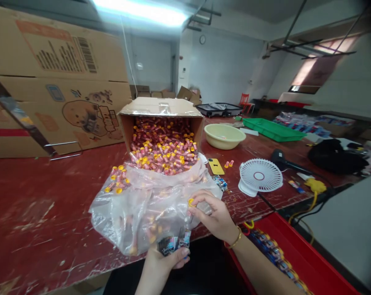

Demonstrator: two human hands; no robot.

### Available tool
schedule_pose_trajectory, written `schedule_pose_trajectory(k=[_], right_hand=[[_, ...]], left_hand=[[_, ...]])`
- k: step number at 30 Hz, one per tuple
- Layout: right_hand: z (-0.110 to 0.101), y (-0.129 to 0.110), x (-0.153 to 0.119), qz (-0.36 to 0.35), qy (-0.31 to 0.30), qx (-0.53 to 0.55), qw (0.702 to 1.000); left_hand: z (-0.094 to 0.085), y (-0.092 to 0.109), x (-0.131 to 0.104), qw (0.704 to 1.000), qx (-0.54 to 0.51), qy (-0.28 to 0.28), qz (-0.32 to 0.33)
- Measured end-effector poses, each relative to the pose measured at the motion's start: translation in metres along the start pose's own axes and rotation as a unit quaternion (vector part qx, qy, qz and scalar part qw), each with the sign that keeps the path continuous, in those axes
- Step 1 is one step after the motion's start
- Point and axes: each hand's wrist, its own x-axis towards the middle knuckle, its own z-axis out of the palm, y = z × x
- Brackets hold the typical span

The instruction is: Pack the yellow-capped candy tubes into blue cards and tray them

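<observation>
My left hand [169, 261] is closed around small dark printed packets [168, 246] at the table's front edge. Just above and to the right, my right hand [212, 213] pinches a small yellow-capped piece [190, 203]; its lower part is blurred over the packets. Beyond both hands, an open cardboard box [162, 107] lies on its side, full of pink pieces with yellow caps [167, 157]. A clear plastic bag [111, 209] spreads from its mouth towards me. Several of the same pieces [119, 180] lie on the bag's left side.
Right of the box are a pale yellow basin [224, 137], a yellow phone [216, 166], a white fan [260, 176] and a green tray [274, 130]. A red bin [311, 250] with packets stands at lower right. Large cartons [56, 98] stand at left on the red table [50, 213].
</observation>
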Motion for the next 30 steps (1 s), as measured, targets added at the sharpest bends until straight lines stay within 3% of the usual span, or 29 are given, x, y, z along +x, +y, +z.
schedule_pose_trajectory(k=[4,9,12,15,18,20,25,27,30], right_hand=[[0.002,0.002,0.006,0.002,-0.030,0.026,0.999],[0.000,-0.002,0.006,-0.006,-0.001,0.003,1.000],[-0.001,-0.005,0.007,-0.013,-0.053,0.000,0.999],[0.004,0.004,0.007,0.078,-0.070,0.067,0.992],[0.015,0.023,-0.001,0.227,-0.054,0.174,0.957],[0.022,0.030,-0.014,0.275,-0.050,0.224,0.934],[0.029,0.016,-0.053,0.209,-0.137,0.230,0.941],[0.030,0.006,-0.062,0.184,-0.139,0.186,0.955],[0.035,-0.001,-0.064,0.208,-0.122,0.123,0.963]], left_hand=[[-0.001,0.000,0.000,1.000,0.025,-0.005,0.007],[-0.002,-0.001,0.000,0.999,0.038,-0.012,0.012],[-0.002,-0.002,0.001,0.999,0.045,-0.014,0.012],[-0.001,-0.001,0.000,0.998,0.056,-0.025,0.008],[0.001,0.002,-0.003,0.998,0.025,-0.048,-0.014],[0.004,0.006,-0.006,0.997,-0.021,-0.060,-0.032],[0.018,0.015,-0.007,0.986,-0.132,-0.072,-0.071],[0.023,0.017,-0.008,0.982,-0.152,-0.073,-0.082],[0.027,0.018,-0.009,0.980,-0.161,-0.083,-0.088]])
